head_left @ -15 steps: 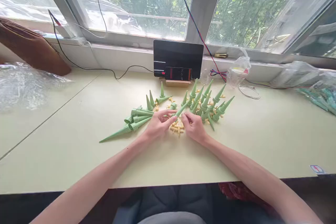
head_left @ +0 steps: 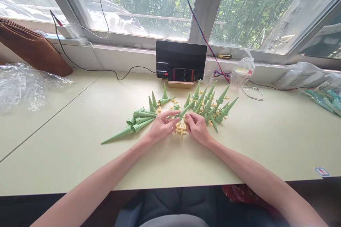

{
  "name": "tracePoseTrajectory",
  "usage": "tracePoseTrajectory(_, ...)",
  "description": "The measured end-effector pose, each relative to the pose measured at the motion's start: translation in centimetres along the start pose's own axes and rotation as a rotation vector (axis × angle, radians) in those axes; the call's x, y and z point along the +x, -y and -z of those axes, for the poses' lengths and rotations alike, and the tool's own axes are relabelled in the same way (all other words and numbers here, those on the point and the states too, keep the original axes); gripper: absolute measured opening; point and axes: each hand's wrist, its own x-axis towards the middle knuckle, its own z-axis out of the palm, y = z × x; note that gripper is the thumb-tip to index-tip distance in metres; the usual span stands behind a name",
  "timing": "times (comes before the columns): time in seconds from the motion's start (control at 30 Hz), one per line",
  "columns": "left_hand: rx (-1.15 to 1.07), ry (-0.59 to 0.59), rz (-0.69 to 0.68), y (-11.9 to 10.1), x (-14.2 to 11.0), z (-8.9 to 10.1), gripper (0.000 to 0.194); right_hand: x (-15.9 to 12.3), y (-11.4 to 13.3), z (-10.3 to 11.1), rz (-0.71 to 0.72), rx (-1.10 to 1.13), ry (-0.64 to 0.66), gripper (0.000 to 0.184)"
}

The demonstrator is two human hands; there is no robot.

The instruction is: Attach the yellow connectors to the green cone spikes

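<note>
My left hand (head_left: pixel 161 128) pinches a green plastic cone spike (head_left: pixel 184 112) whose tip points up and to the right. My right hand (head_left: pixel 196 127) is curled right beside it, fingertips closed over the small yellow plastic connectors (head_left: pixel 180 130) lying between both hands; whether it grips one I cannot make out. Stacked green cones (head_left: pixel 135 122) lie to the left of my left hand, ending in one long spike. A pile of green cones with yellow fittings (head_left: pixel 210 106) lies just beyond my right hand.
A dark tablet with a phone (head_left: pixel 181 74) on a wooden stand sits at the table's back edge under the window. Crumpled clear plastic (head_left: pixel 23 85) and a brown bag (head_left: pixel 32 48) lie left. Plastic bags (head_left: pixel 243 71) and cables are at right.
My right hand has shifted slightly left, closer to my left hand and over the yellow connectors. The green cone stays in my left hand.
</note>
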Motion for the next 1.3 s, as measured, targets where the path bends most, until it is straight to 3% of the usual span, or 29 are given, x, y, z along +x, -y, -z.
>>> tracePoseTrajectory(0.3, 0.01, -0.026, 0.0, -0.15, -0.28, 0.12, 0.045, 0.09, -0.37, 0.49, 0.408, -0.487, -0.063, 0.035)
tracePoseTrajectory(0.37, -0.006, -0.034, 0.002, -0.29, -0.32, 0.02, 0.043, 0.14, -0.31, 0.55, 0.438, -0.517, -0.051, 0.034)
tracePoseTrajectory(0.47, 0.004, -0.031, 0.003, -0.4, -0.32, 0.01, 0.043, 0.14, -0.24, 0.54, 0.361, -0.463, -0.029, 0.034)
tracePoseTrajectory(0.67, -0.026, 0.018, 0.016, -0.14, -0.13, 0.2, 0.054, -0.06, -0.14, 0.37, -0.007, -0.047, 0.053, 0.038)
tracePoseTrajectory(0.83, 0.009, 0.01, 0.022, -0.11, -0.16, 0.13, 0.055, -0.01, -0.21, 0.5, 0.051, -0.105, 0.03, 0.036)
tracePoseTrajectory(1.07, 0.055, -0.034, 0.006, -0.58, -0.48, 0.04, 0.043, 0.12, -0.39, 0.87, 0.404, -0.487, -0.015, 0.036)
tracePoseTrajectory(1.17, 0.034, -0.006, 0.015, -0.45, -0.38, 0.14, 0.043, 0.03, -0.27, 0.73, 0.314, -0.423, -0.009, 0.036)
tracePoseTrajectory(1.3, -0.03, 0.027, 0.018, -0.12, -0.18, 0.22, 0.05, -0.08, -0.05, 0.37, 0.016, -0.11, 0.037, 0.039)
